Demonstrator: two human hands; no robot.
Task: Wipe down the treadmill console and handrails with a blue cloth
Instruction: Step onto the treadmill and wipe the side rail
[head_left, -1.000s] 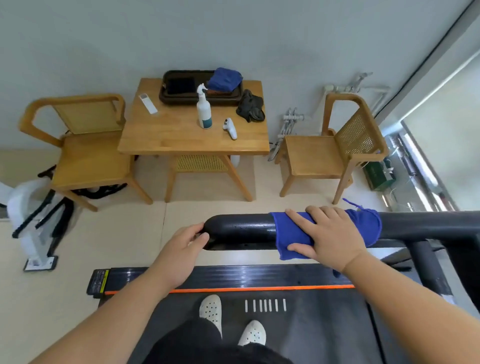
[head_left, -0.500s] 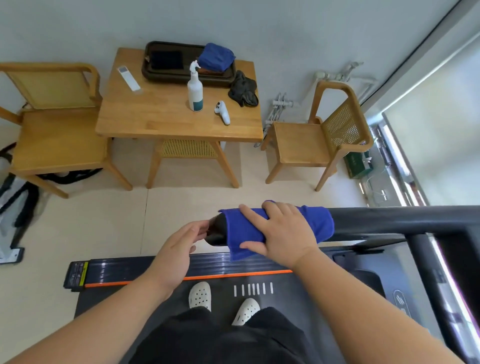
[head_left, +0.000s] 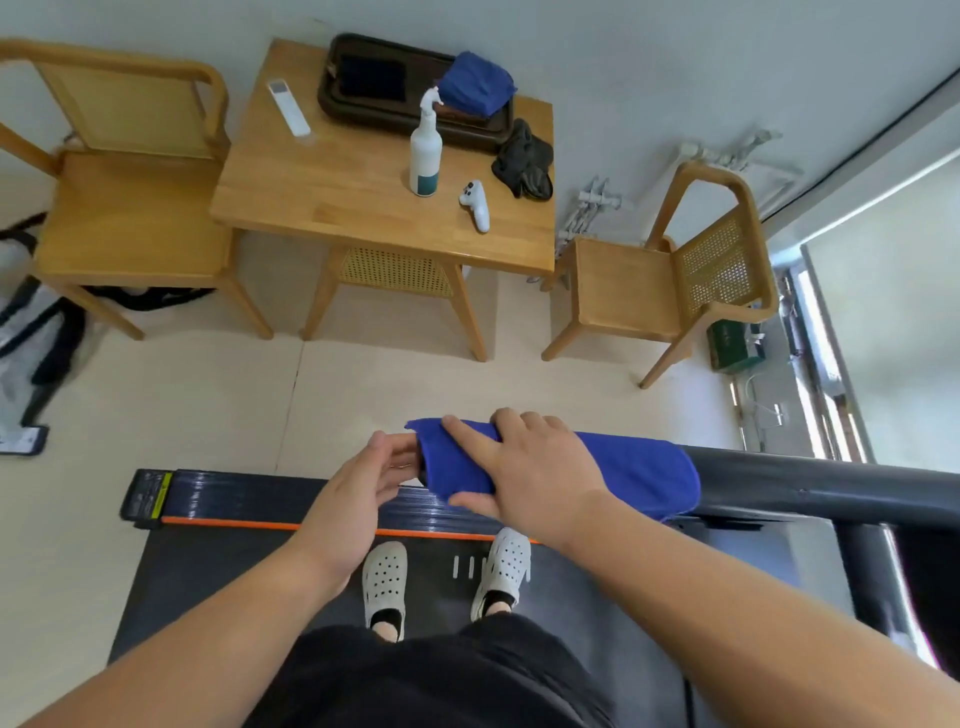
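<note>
A blue cloth (head_left: 639, 470) is draped over the free end of the black treadmill handrail (head_left: 810, 480), covering its tip. My right hand (head_left: 524, 467) lies on top of the cloth, fingers wrapped around it and the rail. My left hand (head_left: 363, 488) is cupped against the rail's end, fingertips touching the cloth's left edge; whether it grips anything is hidden. The treadmill belt (head_left: 234, 561) with an orange stripe lies below, and my white shoes stand on it. The console is out of view.
A wooden table (head_left: 337, 208) stands ahead with a white spray bottle (head_left: 426, 150), a white controller (head_left: 475, 205), a remote, a dark tray holding another blue cloth (head_left: 475, 88), and a dark rag. Wooden chairs stand on each side (head_left: 130, 218) (head_left: 675, 280). A window is at the right.
My right hand has slid the cloth leftward along the handrail to its end, which is now covered. My left hand stayed at the rail's tip. The view has tilted downward.
</note>
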